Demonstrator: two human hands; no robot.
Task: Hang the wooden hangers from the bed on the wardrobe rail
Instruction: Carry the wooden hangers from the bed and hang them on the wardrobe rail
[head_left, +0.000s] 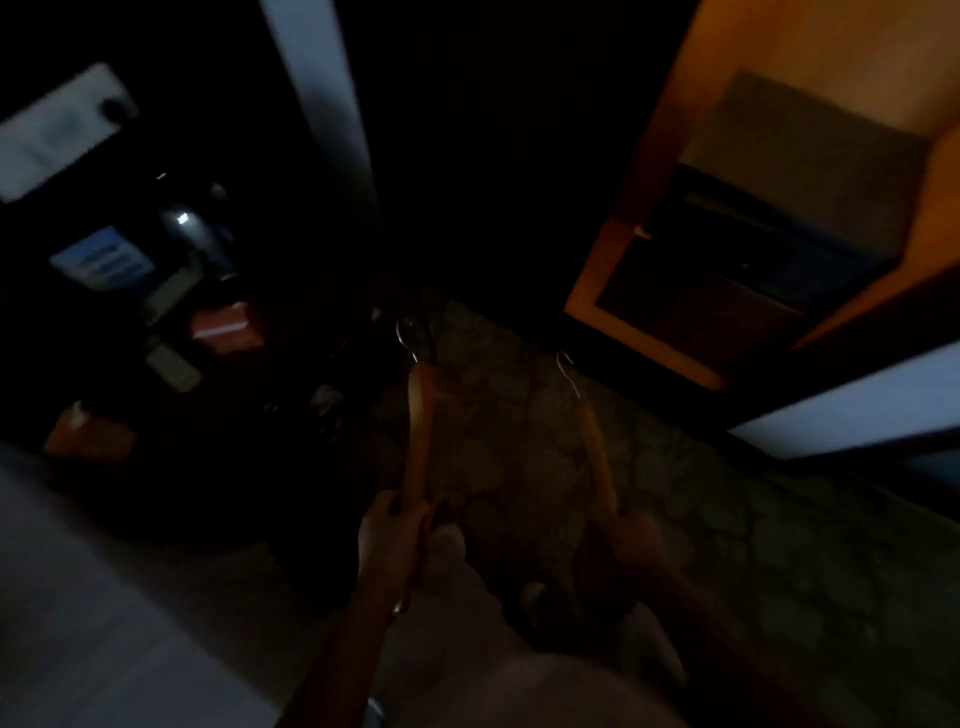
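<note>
Dim, blurred scene. Left hand (395, 530): fist closed round the lower end of a wooden hanger (418, 431), metal hook (408, 335) uppermost. Right hand (631, 545): closed round a second wooden hanger (600, 457), just right of the first, its wire hook (569, 374) also uppermost. Patterned floor (701, 519): beneath both hangers. Open wooden wardrobe (654, 171): above and right of the hangers, lit orange. Bed (78, 597): pale surface, left of the left hand.

smooth wooden hangers (418, 431) with thin metal hooks (408, 335); orange-lit wood wardrobe (639, 171); mottled matt floor (519, 426)
</note>
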